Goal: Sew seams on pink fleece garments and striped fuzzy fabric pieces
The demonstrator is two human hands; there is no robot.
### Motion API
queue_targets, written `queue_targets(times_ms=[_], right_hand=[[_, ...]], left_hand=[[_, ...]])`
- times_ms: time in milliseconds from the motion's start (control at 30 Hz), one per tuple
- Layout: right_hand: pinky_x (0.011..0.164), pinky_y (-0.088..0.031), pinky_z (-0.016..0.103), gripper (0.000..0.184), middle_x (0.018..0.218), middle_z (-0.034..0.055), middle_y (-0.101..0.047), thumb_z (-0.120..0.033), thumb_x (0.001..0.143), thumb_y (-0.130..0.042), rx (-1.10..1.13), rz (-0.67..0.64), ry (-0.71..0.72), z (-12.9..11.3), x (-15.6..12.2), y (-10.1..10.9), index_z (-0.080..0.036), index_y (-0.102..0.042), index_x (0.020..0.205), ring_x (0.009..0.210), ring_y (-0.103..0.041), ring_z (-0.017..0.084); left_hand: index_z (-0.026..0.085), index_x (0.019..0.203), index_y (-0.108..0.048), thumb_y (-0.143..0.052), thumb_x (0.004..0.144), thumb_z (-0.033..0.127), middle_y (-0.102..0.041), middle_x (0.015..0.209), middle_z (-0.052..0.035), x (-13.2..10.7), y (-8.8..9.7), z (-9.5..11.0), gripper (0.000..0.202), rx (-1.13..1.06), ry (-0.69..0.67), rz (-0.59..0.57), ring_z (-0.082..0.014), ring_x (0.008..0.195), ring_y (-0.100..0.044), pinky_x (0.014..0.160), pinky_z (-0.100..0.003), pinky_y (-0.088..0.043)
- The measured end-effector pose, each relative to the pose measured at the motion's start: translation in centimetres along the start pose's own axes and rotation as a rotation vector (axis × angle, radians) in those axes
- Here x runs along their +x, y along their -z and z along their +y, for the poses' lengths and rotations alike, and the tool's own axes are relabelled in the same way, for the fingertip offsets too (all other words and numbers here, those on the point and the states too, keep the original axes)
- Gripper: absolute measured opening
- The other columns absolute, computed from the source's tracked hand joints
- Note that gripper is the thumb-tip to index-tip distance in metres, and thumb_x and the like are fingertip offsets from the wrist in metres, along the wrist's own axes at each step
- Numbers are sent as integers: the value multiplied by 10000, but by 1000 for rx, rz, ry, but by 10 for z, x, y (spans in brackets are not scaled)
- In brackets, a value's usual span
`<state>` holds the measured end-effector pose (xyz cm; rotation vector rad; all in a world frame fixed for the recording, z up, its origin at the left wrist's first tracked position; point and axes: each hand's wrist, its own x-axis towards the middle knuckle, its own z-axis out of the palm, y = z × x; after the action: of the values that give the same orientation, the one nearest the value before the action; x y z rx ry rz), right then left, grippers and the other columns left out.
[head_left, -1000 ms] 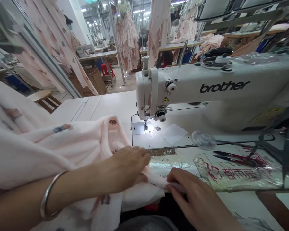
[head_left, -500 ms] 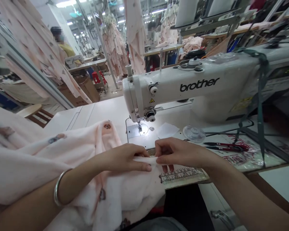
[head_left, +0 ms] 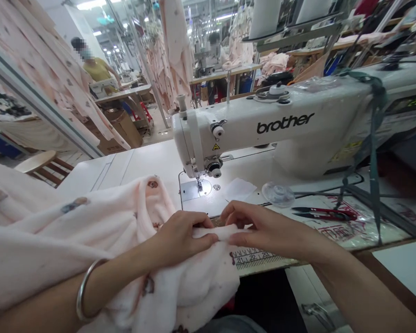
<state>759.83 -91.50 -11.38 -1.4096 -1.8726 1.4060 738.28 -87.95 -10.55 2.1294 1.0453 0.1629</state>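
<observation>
A pale pink fleecy cloth (head_left: pixel 121 222) with small printed figures spreads over the left of the table and hangs off its front edge. My left hand (head_left: pixel 185 233) pinches a folded edge of it between thumb and fingers; a silver bangle circles that wrist. Close beside it, my right hand (head_left: pixel 253 226) grips the same edge, thumb in front and fingers behind. Both hands are at the table's front edge, nearer to me than the needle and presser foot (head_left: pixel 199 185) of the white sewing machine (head_left: pixel 287 118). No cloth lies under the foot.
A printed ruler strip (head_left: pixel 256 256) runs along the front edge. Right of my hands lie red-handled thread snips (head_left: pixel 326 213), a clear plastic disc (head_left: pixel 278 193) and a white scrap (head_left: pixel 240 188). A wooden stool (head_left: pixel 43 164) stands left. A person (head_left: pixel 97 69) works behind, among hanging pink garments.
My right hand has taken in more of the cloth's edge, which now reaches further right between its thumb and fingers. My left hand stays on the cloth. The view has shifted slightly.
</observation>
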Motion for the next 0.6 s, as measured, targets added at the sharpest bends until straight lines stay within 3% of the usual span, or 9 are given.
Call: queue_targets(times_ms=[67,133,300,433,600], right_hand=[[663,-407,243,214,853,-16,-617,-338,781,-623,-49,44,-14,2,-2,-3,-240,-590,968,791,-566,144],[618,-406,236,140,729,-21,-611,-344,821,-567,-44,48,-30,4,4,-4,-216,-610,859,698,-576,128],[525,-428,225,134,675,-6,-647,-302,800,-530,-15,-17,-113,10,51,14,-190,-550,731,562,-592,116],[454,-388,225,109,592,-9,-612,-258,729,-575,-129,3,-197,8,95,28,-188,-537,655,455,-534,104],[421,-343,229,222,517,-16,-528,-222,720,-608,-200,-42,-308,-8,121,32,-181,-492,535,411,-464,87]], left_hand=[[195,820,-653,-575,801,315,-597,688,42,0,-2,2,145,-5,-2,19,-100,620,-464,577,-218,-313],[197,817,-659,-571,801,336,-608,691,38,4,-1,1,166,-7,23,38,-102,622,-476,574,-216,-317],[175,722,-645,-559,771,478,-615,673,2,39,11,-15,319,-89,182,59,-132,633,-523,521,-208,-336],[173,617,-548,-564,704,550,-423,490,32,66,21,-34,387,-97,351,81,-94,419,-361,379,-212,-221],[185,511,-378,-553,707,480,-257,425,52,79,28,-49,395,-104,372,87,-68,359,-236,363,-232,-172]])
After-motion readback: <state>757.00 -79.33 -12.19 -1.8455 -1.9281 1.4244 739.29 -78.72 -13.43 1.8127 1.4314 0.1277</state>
